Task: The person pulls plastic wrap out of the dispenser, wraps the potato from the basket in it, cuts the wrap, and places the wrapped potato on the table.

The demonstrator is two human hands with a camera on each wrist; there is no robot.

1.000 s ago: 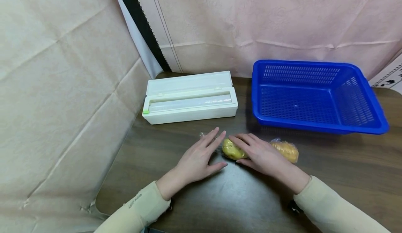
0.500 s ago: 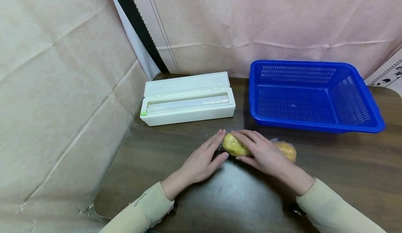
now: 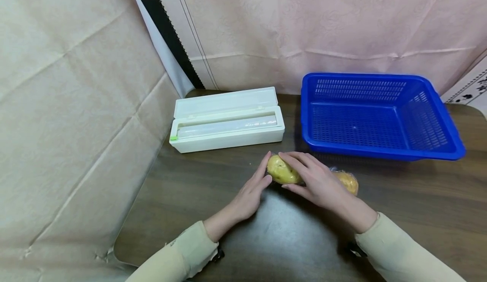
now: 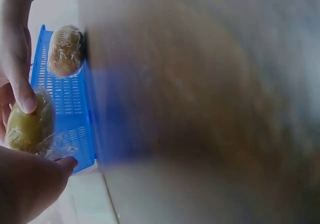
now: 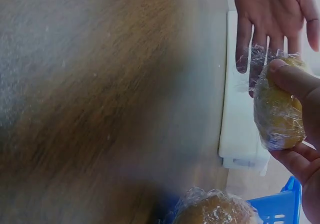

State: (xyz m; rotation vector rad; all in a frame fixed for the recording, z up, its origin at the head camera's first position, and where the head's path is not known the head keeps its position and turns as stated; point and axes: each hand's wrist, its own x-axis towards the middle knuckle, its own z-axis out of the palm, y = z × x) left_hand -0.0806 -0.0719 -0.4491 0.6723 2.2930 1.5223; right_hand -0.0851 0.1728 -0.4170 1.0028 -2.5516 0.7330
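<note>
My right hand (image 3: 321, 182) grips a yellow potato (image 3: 280, 170) wrapped in cling film, thumb on the near side and fingers over the far side. Loose film (image 4: 59, 146) sticks out at the potato's left end. There my left hand (image 3: 247, 195) touches the film with straight fingers, its palm turned to the potato, as the right wrist view shows. A second wrapped potato (image 3: 347, 182) lies on the table behind my right hand. It also shows as a brownish wrapped potato (image 4: 66, 53) in the left wrist view.
A white cling film box (image 3: 228, 136) with its lid up stands at the back left, a film roll (image 3: 228, 126) inside. At the back right stands a blue plastic basket (image 3: 384, 153). The brown table (image 3: 182, 189) meets hanging cloth at the left and back.
The left hand has come in from the left against the potato's end, its spread fingers drawing together. The right hand has shifted the potato slightly away from me.
</note>
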